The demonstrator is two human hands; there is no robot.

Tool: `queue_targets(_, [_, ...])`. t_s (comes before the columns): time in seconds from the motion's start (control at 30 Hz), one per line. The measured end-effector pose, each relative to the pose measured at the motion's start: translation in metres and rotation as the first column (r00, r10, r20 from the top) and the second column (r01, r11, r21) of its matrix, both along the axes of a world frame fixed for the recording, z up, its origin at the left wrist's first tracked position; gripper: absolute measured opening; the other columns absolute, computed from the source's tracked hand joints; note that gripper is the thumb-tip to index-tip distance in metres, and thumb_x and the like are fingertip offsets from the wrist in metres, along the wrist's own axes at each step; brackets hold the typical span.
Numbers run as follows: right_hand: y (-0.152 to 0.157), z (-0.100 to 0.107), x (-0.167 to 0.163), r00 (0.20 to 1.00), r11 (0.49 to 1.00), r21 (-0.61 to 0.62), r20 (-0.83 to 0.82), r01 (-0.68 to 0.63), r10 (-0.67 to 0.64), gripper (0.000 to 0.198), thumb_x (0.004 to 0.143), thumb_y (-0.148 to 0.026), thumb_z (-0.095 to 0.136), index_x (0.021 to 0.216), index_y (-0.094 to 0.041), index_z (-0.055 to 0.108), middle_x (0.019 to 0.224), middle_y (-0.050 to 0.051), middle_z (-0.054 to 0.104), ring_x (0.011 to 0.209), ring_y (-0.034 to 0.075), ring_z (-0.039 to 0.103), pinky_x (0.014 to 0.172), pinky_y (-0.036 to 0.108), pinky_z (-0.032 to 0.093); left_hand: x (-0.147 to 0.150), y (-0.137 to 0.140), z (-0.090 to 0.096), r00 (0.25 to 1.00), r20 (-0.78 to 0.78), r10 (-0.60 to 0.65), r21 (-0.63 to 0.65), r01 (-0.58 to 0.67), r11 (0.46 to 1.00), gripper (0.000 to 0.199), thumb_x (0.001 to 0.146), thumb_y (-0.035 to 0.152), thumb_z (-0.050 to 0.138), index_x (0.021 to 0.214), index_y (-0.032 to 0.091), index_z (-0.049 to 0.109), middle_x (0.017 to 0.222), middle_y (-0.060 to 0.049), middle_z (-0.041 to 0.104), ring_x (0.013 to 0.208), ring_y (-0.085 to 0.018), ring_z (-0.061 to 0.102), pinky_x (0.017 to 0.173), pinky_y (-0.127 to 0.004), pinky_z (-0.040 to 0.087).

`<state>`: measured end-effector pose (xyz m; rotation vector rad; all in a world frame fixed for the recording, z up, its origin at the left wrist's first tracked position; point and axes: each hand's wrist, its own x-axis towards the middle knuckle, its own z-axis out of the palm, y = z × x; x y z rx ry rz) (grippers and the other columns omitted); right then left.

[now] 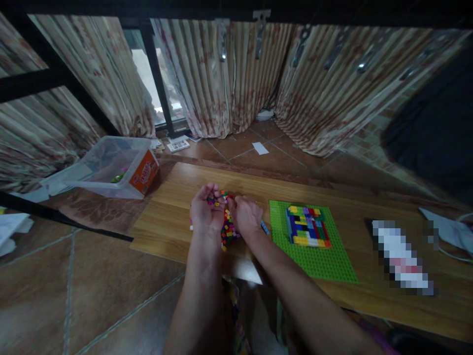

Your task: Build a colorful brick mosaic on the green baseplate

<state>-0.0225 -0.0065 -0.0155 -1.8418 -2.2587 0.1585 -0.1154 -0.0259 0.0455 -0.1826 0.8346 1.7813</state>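
My left hand (205, 211) is turned palm up and cupped, its fingers curled around a few small toy bricks (212, 202). Beside it, my right hand (248, 213) bends down over a pile of small multicoloured toy bricks (229, 231) on the wooden board; its fingers are curled and their tips are mostly hidden. A blue brick piece (264, 227) lies just right of that wrist. Further right is a green baseplate (314, 264), bearing a low structure of yellow, blue, white and red bricks (309, 227).
A clear plastic bin (107, 185) with an orange label stands at the left, a few bricks inside. Blurred-out white item (401, 259) and papers (449, 231) lie at the right of the wooden board (166, 217). Curtains hang behind; a dark bar crosses the top.
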Motion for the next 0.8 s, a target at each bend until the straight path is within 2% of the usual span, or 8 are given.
queue_targets(0.3, [0.001,0.003,0.001,1.0,1.0,0.009,-0.014,-0.022,0.022,0.041,0.099,-0.046,0.039,0.087,-0.02,0.068,0.095,0.009,0.071,0.091,0.02,0.064,0.072,0.028,0.042,0.0,-0.001,0.0,1.0,-0.011,-0.012,0.013,0.012,1.0,0.02,0.088,0.01,0.047,0.071,0.012,0.059,0.063,-0.002,0.062,0.049,-0.004,0.052,0.046,-0.013,0.04])
queue_targets(0.6, [0.003,0.001,0.0,0.994,0.998,-0.026,-0.095,0.058,-0.06,0.045,0.099,-0.05,0.037,0.087,-0.023,0.071,0.089,0.007,0.074,0.082,0.018,0.067,0.069,0.026,0.04,0.001,-0.002,-0.001,1.0,-0.002,-0.015,0.023,0.015,1.0,0.019,0.086,0.009,0.048,0.071,0.012,0.059,0.062,-0.001,0.061,0.048,-0.005,0.051,0.047,-0.014,0.04])
queue_targets(0.73, [0.007,-0.001,0.003,0.979,0.996,-0.012,-0.186,0.084,-0.085,0.044,0.098,-0.049,0.04,0.082,-0.021,0.07,0.081,0.008,0.073,0.073,0.017,0.064,0.064,0.026,0.036,0.002,-0.003,-0.001,1.0,0.01,-0.012,0.037,0.012,0.999,0.021,0.087,0.008,0.046,0.071,0.012,0.059,0.062,-0.001,0.06,0.048,-0.005,0.051,0.047,-0.014,0.039])
queue_targets(0.8, [0.013,0.0,0.006,0.941,0.992,-0.006,-0.317,0.125,-0.12,0.045,0.097,-0.048,0.043,0.072,-0.019,0.067,0.074,0.007,0.071,0.067,0.016,0.06,0.062,0.026,0.035,0.002,-0.003,-0.002,1.0,0.012,-0.014,0.036,0.014,0.999,0.022,0.087,0.007,0.045,0.071,0.012,0.059,0.062,-0.001,0.06,0.048,-0.005,0.05,0.046,-0.014,0.038])
